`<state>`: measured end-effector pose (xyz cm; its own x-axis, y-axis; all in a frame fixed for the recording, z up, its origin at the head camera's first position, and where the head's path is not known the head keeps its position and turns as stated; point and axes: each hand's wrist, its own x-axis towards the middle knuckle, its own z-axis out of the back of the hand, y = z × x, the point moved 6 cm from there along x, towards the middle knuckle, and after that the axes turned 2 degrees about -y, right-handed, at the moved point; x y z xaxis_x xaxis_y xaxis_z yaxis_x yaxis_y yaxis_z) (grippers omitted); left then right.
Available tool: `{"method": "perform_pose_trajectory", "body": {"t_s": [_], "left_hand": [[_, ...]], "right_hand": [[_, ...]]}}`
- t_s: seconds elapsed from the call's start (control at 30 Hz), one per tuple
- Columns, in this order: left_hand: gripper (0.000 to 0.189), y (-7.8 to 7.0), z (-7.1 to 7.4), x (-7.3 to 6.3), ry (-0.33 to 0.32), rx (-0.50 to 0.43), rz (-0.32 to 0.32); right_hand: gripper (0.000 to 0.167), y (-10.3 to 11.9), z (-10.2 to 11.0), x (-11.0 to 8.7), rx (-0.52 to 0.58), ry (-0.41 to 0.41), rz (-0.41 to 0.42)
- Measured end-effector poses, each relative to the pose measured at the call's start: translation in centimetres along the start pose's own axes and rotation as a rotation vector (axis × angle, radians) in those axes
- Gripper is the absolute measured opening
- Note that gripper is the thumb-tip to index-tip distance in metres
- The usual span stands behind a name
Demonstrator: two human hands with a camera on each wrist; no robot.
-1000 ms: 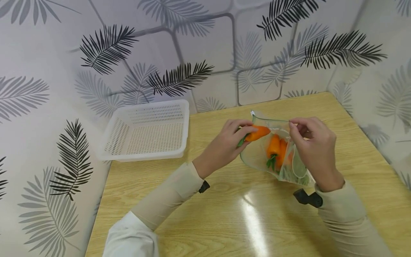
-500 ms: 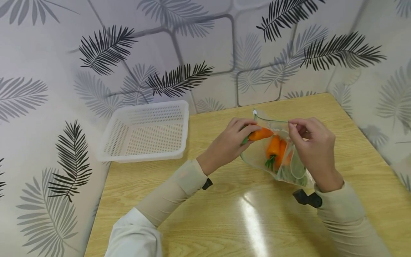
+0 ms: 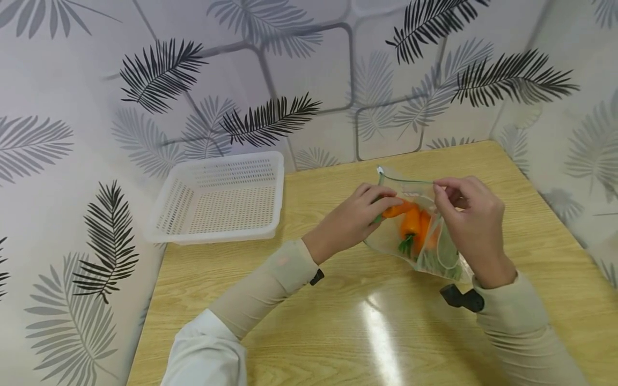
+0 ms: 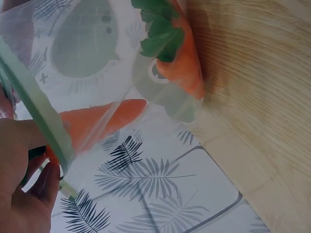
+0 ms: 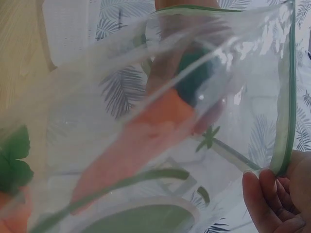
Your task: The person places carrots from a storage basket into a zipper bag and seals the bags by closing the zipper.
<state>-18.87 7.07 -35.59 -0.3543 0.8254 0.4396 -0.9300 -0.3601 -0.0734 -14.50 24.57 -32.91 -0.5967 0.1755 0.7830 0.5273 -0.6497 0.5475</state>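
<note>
Relative to the preceding head views, the left hand [image 3: 354, 219] has advanced to the right and slightly downward, carrying its carrot [image 3: 397, 209] deeper past the mouth of the translucent zip bag [image 3: 388, 241]. The carrot's tip is now inside the film, near the carrots [image 3: 411, 221] already in the bag; insertion is judged well advanced but incomplete, since the carrot is not yet released. The right hand [image 3: 468, 214] is essentially unmoved. Pose: the left forearm reaches across from the lower left; thumb and fingers grip the carrot at its leafy end, beside the green zip edge [image 4: 36, 92]. The right hand, raised at the bag's opposite side, pinches that edge between thumb and curled fingers, holding the mouth apart. The bag is over the wooden table [image 3: 309, 321], well right of the white perforated basket [image 3: 217, 237].
</note>
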Motion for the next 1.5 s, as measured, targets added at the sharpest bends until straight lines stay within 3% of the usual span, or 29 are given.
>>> {"method": "perform_pose_trajectory", "body": {"t_s": [0.5,0.67,0.97,1.27,1.5], "left_hand": [[0.035,-0.1,-0.6,0.2,-0.012,0.179,-0.019],[0.036,0.0,-0.6,-0.1,-0.017,0.129,-0.013],[0.029,0.4,0.7,-0.4,-0.103,0.050,0.035],[0.027,1.4,1.4,-1.0,-0.158,0.042,0.077],[0.028,2.7,2.0,-1.2,-0.203,-0.031,0.109]], "right_hand": [[0.007,0.0,-0.1,-0.1,0.016,0.001,0.009],[0.008,-0.1,-0.1,-0.2,0.006,-0.005,-0.005],[0.008,-0.2,-0.1,-0.2,-0.007,-0.004,-0.004],[0.008,-0.2,-0.1,-0.3,-0.001,0.000,0.000],[0.008,-0.1,0.0,-0.3,-0.004,0.002,0.007]]}}
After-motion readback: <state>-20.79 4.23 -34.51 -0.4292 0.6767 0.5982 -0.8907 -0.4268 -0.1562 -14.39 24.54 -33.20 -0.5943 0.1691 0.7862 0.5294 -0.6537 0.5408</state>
